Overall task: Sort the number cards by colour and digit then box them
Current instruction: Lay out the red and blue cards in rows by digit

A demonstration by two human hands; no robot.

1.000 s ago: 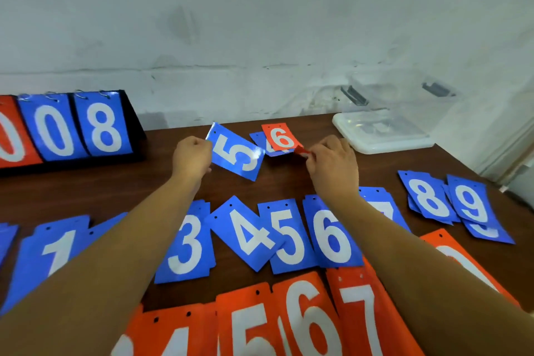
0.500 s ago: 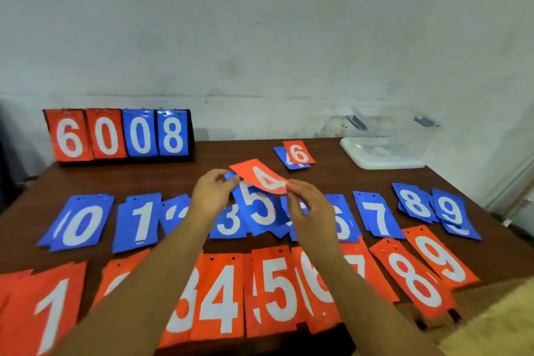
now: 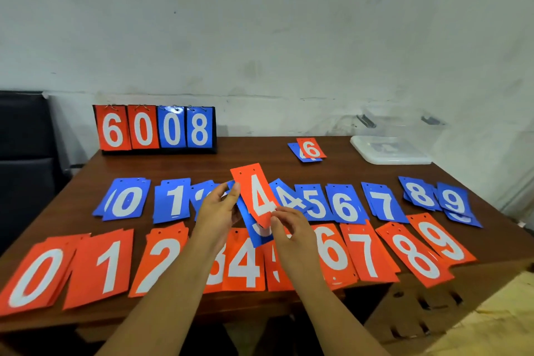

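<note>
Cards from the far heap are now in hand and close to the body. A second ago both hands were stretched out to that heap beside the clear plastic box [image 3: 390, 150]; now they hang over the sorted rows on the table [image 3: 260, 165]. The right hand [image 3: 289, 228] pinches the lower corner of an orange 4 card [image 3: 257, 196], which half a second ago lay nearly flat and now stands tilted up with its digit facing the camera. The left hand [image 3: 216, 211] grips a blue card [image 3: 250, 224] by its left edge, its fingertips against the side of the orange one. The blue card's digit is mostly covered here; it read 5 a second ago and is probably the same card.

Only an orange 6 card [image 3: 311, 149] on top of one blue card [image 3: 297, 153] is left in the far heap, so the unsorted stock is almost gone. The orange 4 pile [image 3: 245, 266] lies directly under the hands in the near row, and the blue 5 pile [image 3: 316, 205] sits just to the right in the row behind. Each held card looks to be one short drop from its place. Boxing has not begun, as far as the see-through box shows
</note>
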